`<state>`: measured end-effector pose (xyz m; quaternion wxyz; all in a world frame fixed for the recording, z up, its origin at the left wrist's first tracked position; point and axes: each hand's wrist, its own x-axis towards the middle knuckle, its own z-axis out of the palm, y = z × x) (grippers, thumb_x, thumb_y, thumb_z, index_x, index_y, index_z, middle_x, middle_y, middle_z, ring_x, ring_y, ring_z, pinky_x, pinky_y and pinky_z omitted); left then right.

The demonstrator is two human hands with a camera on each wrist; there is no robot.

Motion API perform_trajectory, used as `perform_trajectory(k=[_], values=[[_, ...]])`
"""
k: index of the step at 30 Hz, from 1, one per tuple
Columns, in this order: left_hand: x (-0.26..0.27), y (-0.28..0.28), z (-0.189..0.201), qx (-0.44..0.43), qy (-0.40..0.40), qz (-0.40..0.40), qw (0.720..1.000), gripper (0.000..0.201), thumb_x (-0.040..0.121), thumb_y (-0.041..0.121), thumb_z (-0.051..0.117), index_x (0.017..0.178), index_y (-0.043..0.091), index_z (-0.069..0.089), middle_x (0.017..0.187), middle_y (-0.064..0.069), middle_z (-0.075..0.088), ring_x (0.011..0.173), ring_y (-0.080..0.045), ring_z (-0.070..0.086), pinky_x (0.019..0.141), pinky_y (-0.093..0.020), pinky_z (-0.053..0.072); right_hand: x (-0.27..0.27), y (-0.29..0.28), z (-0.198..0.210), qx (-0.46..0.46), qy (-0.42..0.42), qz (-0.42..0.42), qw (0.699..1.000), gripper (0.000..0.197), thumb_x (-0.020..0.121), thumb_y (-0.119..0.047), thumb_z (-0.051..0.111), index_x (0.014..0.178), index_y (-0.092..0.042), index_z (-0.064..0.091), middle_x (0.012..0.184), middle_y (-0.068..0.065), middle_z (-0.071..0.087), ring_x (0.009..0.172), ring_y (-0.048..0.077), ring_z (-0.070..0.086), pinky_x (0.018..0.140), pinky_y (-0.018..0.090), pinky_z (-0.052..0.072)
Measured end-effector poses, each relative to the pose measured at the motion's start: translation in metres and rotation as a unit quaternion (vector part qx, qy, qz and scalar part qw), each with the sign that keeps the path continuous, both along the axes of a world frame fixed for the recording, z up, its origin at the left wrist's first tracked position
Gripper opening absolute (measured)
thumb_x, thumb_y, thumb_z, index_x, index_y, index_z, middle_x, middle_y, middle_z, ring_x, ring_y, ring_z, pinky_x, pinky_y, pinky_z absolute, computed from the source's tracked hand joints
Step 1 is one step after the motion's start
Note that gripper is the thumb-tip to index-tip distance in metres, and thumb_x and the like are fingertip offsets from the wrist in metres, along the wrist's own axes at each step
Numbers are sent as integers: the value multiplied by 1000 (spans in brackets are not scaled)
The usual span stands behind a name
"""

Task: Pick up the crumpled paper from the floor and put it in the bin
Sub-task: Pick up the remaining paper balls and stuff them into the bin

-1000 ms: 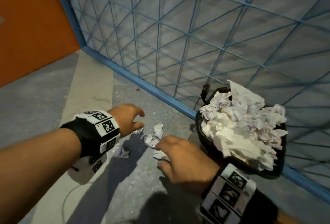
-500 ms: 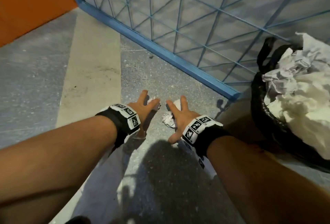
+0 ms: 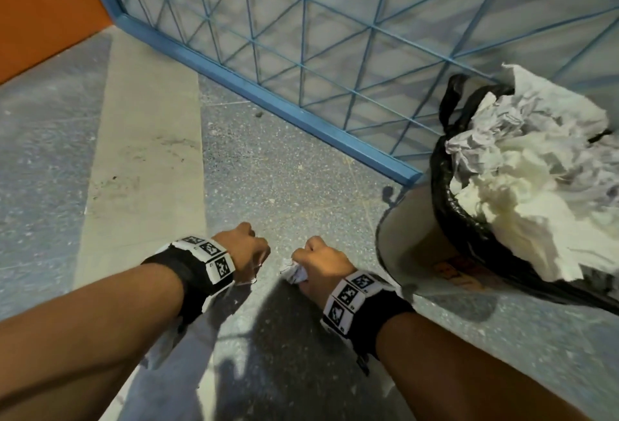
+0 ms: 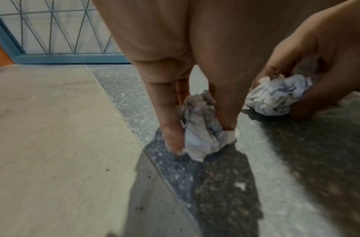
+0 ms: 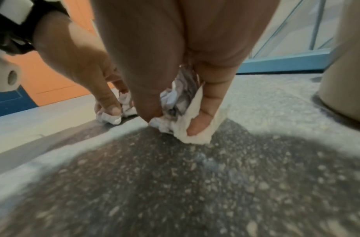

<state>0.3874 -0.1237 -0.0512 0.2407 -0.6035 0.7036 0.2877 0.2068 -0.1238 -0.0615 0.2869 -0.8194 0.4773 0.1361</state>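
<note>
Both hands are down at the grey floor, side by side. My left hand (image 3: 249, 253) pinches a small crumpled paper ball (image 4: 201, 128) between thumb and fingers; that ball is hidden under the hand in the head view. My right hand (image 3: 318, 261) grips a second crumpled paper (image 3: 294, 273), which also shows as white folds (image 5: 181, 110) between its fingers. Both papers touch or hang just above the floor. The bin (image 3: 415, 246), beige with a black liner (image 3: 445, 206), stands to the right of my right hand and is heaped with crumpled paper (image 3: 536, 186).
A blue metal grille (image 3: 301, 52) with a thick bottom rail (image 3: 268, 102) runs diagonally behind the hands and the bin. An orange wall (image 3: 40, 1) is at the far left. A pale floor strip (image 3: 144, 169) lies left of the hands.
Both hands went from spread fingers over the papers to curled fingers holding them. The head view has swung so the bin sits closer at the right.
</note>
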Motion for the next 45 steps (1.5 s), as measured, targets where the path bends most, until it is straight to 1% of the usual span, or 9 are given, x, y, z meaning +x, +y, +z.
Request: perform_trajectory(k=[4, 14, 22, 29, 33, 35, 38, 41, 45], values=[[10, 0, 32, -34, 0, -5, 999, 27, 85, 30, 59, 111, 23, 61, 97, -3, 43, 102, -29, 59, 84, -28, 46, -11, 18, 41, 10, -45, 13, 999, 22, 86, -28, 58, 105, -17, 56, 112, 10, 45, 99, 34, 57, 80, 31, 43], [8, 0, 64, -73, 2, 57, 996, 30, 86, 25, 60, 115, 19, 59, 119, -9, 53, 113, -28, 55, 90, -28, 43, -58, 36, 114, 10, -44, 18, 999, 41, 84, -28, 59, 123, -20, 52, 124, 7, 43, 112, 28, 52, 90, 29, 42], [-39, -45, 31, -66, 32, 80, 994, 91, 80, 6, 67, 147, 37, 14, 157, -16, 0, 137, -39, 34, 107, -37, 36, -77, 51, 112, -15, -110, -10, 994, 25, 84, -36, 59, 108, -28, 55, 112, -2, 45, 99, 23, 57, 87, 32, 48], [-66, -92, 0, -53, -1, -8, 999, 45, 95, 24, 48, 139, 29, 41, 145, -14, 32, 126, -40, 45, 105, -44, 38, -78, 56, 165, -68, -201, 2, 977, 27, 83, -29, 58, 110, -26, 57, 113, 2, 48, 95, 30, 57, 81, 36, 49], [-64, -91, -14, -31, -15, -66, 997, 24, 85, 37, 54, 105, 31, 64, 104, -1, 52, 104, -31, 59, 93, -38, 49, -67, 56, 197, -89, -224, -5, 970, 32, 86, -35, 53, 117, -27, 54, 119, 2, 49, 98, 28, 58, 83, 38, 49], [-63, -85, 5, -32, -18, -62, 997, 25, 82, 44, 53, 102, 34, 64, 109, 0, 58, 103, -26, 58, 93, -33, 48, -69, 56, 218, -112, -246, -35, 962, 32, 89, -40, 49, 119, -31, 53, 122, -6, 49, 98, 18, 58, 81, 31, 48], [-59, -88, 69, -102, 63, 48, 992, 24, 88, 27, 59, 111, 20, 64, 109, -8, 61, 109, -31, 58, 92, -29, 46, -82, 45, 258, -158, -242, -16, 957, 32, 83, -34, 65, 114, -35, 57, 121, -10, 49, 93, 11, 57, 76, 23, 46], [-62, -98, 156, -265, 212, 156, 927, 20, 85, 18, 64, 105, 19, 67, 99, -12, 70, 92, -27, 66, 83, -30, 49, -113, 18, 288, -237, -210, -62, 946, 40, 78, -35, 69, 117, -34, 59, 118, -7, 56, 100, 13, 57, 84, 24, 42], [-113, -104, 252, -379, 393, 133, 827, 22, 83, 18, 67, 103, 28, 65, 78, 2, 67, 62, 2, 65, 62, -10, 50, -175, -31, 303, -341, -105, -163, 920, 39, 79, -35, 71, 114, -21, 61, 113, 6, 61, 106, 25, 54, 79, 23, 31]])
